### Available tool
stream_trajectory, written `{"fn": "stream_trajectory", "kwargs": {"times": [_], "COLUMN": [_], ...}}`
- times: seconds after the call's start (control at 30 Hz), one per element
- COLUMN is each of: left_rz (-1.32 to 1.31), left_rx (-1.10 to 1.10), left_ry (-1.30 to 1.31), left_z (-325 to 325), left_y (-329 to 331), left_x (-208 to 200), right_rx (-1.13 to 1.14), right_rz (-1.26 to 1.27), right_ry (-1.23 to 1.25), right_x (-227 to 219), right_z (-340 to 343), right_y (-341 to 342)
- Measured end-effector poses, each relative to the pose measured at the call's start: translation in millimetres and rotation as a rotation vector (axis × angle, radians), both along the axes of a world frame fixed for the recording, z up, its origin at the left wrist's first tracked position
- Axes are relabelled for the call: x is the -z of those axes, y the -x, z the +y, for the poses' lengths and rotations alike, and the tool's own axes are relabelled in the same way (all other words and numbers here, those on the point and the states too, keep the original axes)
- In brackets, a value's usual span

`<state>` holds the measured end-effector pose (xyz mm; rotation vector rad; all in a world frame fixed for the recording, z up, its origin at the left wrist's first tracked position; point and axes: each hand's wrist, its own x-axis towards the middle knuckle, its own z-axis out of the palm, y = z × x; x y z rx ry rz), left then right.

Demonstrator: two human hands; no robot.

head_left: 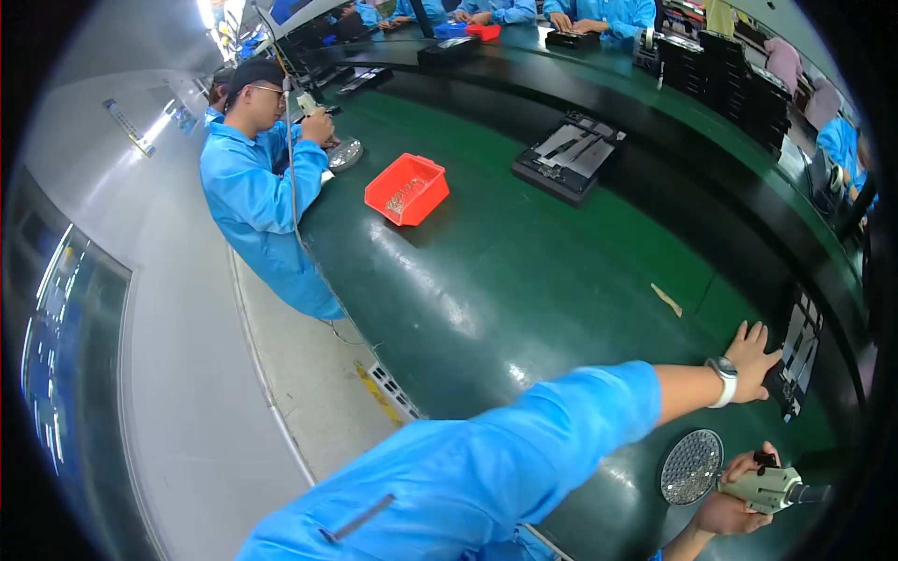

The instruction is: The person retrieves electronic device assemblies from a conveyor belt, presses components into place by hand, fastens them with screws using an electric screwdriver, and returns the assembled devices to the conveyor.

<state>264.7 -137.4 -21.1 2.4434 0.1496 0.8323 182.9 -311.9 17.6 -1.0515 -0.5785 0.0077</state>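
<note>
My left hand (751,358), with a white watch (724,379) on its wrist, reaches across to the right with its fingers spread. Its fingertips are at the near edge of a flat black unit with grey panels (801,351); whether they press on it I cannot tell. Lower down, my right hand (734,512) is wrapped round a pale green electric screwdriver (762,490), whose dark nose points right. Beside that hand rests a round metal dish (690,467) with a pitted surface, maybe holding small screws.
A red bin (407,190) of small metal pieces stands on the green table (421,290). Beyond it lies another black unit (571,154). At the left a co-worker (257,178) holds a similar tool near a round dish (345,154). A tan strip (666,299) lies mid-table. Black trays (720,84) are stacked at the back right.
</note>
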Motion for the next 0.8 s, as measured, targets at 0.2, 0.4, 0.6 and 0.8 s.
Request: {"fn": "stream_trajectory", "kwargs": {"times": [0.2,0.4,0.6,0.8], "left_rz": [0.151,-0.391,0.132,0.127], "left_rx": [0.04,-0.004,0.301,0.061], "left_ry": [0.113,0.775,1.47,1.308], "left_z": [11,21,63,152], "left_y": [-66,-96,-4,193], "left_x": [4,16,-32,-51], "right_rx": [0.01,-0.048,-0.022,0.106], "right_rz": [0.002,0.031,0.179,0.113], "right_ry": [0.01,0.035,0.021,0.091], "right_x": [0,-10,16,-14], "right_z": [19,29,-2,24], "right_y": [6,8,4,15]}}
